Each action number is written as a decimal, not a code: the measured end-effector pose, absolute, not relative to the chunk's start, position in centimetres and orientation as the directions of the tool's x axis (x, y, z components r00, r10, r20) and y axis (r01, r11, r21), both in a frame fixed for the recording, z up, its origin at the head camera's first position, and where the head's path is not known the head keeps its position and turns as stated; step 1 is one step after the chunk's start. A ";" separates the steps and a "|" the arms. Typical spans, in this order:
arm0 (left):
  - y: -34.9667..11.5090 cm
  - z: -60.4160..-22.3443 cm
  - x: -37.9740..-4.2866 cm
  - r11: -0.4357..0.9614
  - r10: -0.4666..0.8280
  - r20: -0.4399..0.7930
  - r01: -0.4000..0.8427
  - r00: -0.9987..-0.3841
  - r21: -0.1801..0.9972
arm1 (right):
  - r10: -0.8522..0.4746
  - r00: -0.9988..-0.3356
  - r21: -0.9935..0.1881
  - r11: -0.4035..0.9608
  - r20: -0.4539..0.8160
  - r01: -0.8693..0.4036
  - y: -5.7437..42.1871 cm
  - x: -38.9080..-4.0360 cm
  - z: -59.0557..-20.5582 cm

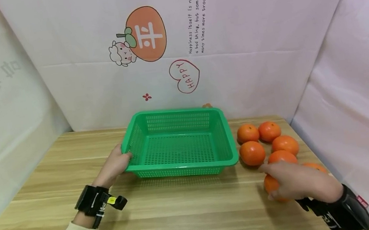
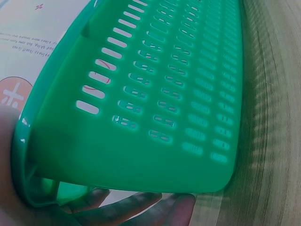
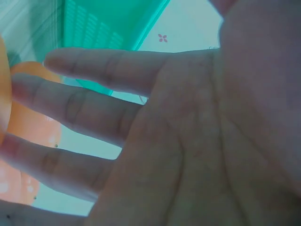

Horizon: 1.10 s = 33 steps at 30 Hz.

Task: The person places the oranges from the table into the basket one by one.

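Note:
A green plastic basket (image 1: 181, 168) with slotted walls holds nothing; it sits on the table, tilted a little in the head view. My left hand (image 1: 115, 163) grips its left rim, thumb over the edge and fingers (image 2: 141, 202) against the outer wall. On the right, my right hand (image 1: 294, 180) is over the nearest orange (image 1: 271, 184), which it partly hides. Its fingers (image 3: 80, 103) are spread and nearly straight in the right wrist view, their tips by the oranges. Another orange (image 1: 282, 156) lies just beyond the hand.
Several more oranges (image 1: 252, 153) lie grouped between the basket and the table's right edge. The wooden table (image 1: 184, 216) runs back to a white printed cloth (image 1: 252, 75). More cloth (image 1: 351, 81) hangs at the right side, close to the right hand.

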<state>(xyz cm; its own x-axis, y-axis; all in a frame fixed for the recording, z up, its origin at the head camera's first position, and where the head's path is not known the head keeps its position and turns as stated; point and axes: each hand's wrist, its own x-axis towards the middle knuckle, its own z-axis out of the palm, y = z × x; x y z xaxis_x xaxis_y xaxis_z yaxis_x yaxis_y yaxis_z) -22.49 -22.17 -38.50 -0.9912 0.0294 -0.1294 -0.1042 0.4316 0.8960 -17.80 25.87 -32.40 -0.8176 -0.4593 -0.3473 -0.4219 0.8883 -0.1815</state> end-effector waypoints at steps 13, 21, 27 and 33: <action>-22.4 -38.2 -22.4 0.428 0.043 -0.123 -0.093 -0.992 0.899 | -0.451 -0.816 -0.194 0.892 -0.362 -0.407 25.4 -18.0 -32.6; -22.0 -38.2 -22.1 0.416 0.030 -0.139 -0.114 -0.990 0.902 | -0.439 -0.810 -0.236 0.897 -0.388 -0.373 23.7 -17.3 -34.4; -21.8 -38.6 -22.3 0.414 0.022 -0.146 -0.124 -0.989 0.902 | -0.463 -0.763 -0.212 0.886 -0.452 -0.412 22.0 -16.8 -36.3; -22.1 -38.8 -22.4 0.413 0.031 -0.134 -0.110 -0.990 0.904 | -0.462 -0.771 -0.194 0.886 -0.438 -0.421 21.4 -16.8 -36.7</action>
<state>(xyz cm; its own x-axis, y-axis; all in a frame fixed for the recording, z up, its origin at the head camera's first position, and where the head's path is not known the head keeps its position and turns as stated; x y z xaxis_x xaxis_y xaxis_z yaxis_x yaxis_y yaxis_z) -22.38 -22.07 -38.80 -0.9904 0.0315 -0.1345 -0.1096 0.4132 0.9040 -16.78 21.42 -36.75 -0.7711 -0.4624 -0.4377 -0.4210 0.8860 -0.1943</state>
